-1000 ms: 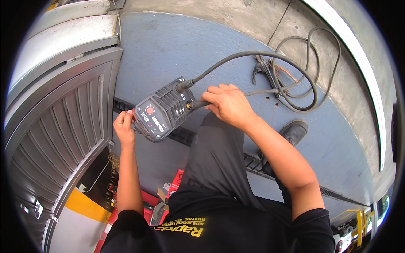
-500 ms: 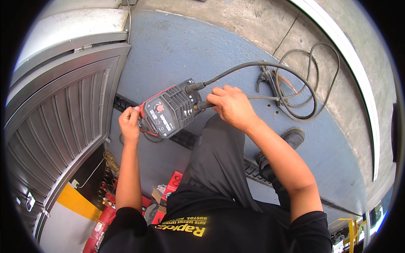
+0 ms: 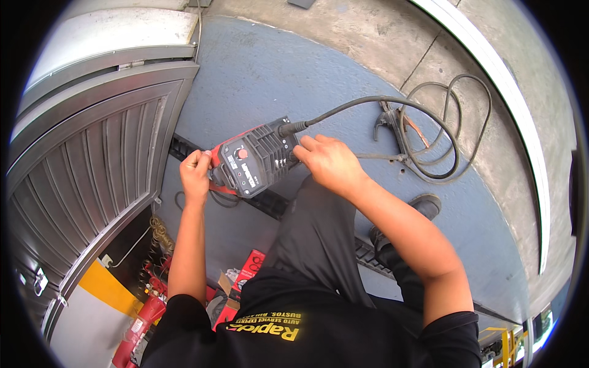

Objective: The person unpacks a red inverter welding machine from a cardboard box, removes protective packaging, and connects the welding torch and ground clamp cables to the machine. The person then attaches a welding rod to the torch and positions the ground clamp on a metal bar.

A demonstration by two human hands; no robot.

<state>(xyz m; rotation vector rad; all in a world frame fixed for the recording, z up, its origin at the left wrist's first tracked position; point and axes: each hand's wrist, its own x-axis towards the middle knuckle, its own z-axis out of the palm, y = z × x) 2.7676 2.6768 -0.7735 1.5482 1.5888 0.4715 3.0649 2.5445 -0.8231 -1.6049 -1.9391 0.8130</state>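
A red and black portable welding machine [image 3: 254, 165] with a pink knob is held between my hands. My left hand [image 3: 197, 172] has its fingers wrapped on the red end. My right hand [image 3: 325, 156] grips a cable connector against the front panel at the other end, its fingertips hiding the socket. A thick black cable [image 3: 343, 101] runs from the upper socket and loops right. Beyond my right hand, an electrode holder [image 3: 383, 122] and a copper-coloured clamp [image 3: 414, 130] lie among cable loops on the blue floor.
A grey metal gate [image 3: 92, 172] stands at left. Below it are a red cylinder [image 3: 138, 325], coiled hose [image 3: 162, 233] and an open red box [image 3: 248, 270]. A drain grate [image 3: 267, 205] crosses beneath the machine, near my shoe [image 3: 423, 205]. Pale concrete [image 3: 362, 30] borders the blue floor.
The machine has shifted slightly rightward in the picture, closer to my right hand, whose fingers now cover the brass socket seen earlier. The view has shifted slightly, moving the gate rightward.
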